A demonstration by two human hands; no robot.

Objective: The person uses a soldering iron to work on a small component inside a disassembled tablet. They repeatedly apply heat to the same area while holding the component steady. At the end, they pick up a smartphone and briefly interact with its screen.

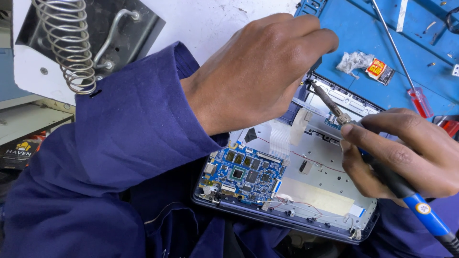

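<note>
Opened tablet (291, 200) lies face down on the person's lap, back cover off. Blue circuit board (244, 174) sits at about 8 o'clock inside the shell; pale metal shielding fills the rest.

Right hand (406, 153) grips the soldering iron (382, 172) pen-fashion, fingers closed round the dark grip, blue handle trailing off toward 4 o'clock. The iron's tip (313, 86) points to 10 o'clock and rests at the tablet's far edge, right under the left hand.

Left hand (260, 67) reaches across from 9 o'clock, fingers curled down at the same spot. Fingertips are hidden, so I cannot tell whether they pinch something or only steady the frame.

Judgement: the step in hand looks like heating a joint or connector at the top edge. The next move calls for a steady tip and the left fingers kept clear of the hot barrel.

Around: coil iron stand (67, 48) at 10 o'clock, red-handled screwdriver (406, 67) on the blue mat (363, 28) at 1 o'clock, crumpled wrapper (354, 61) beside it.
</note>
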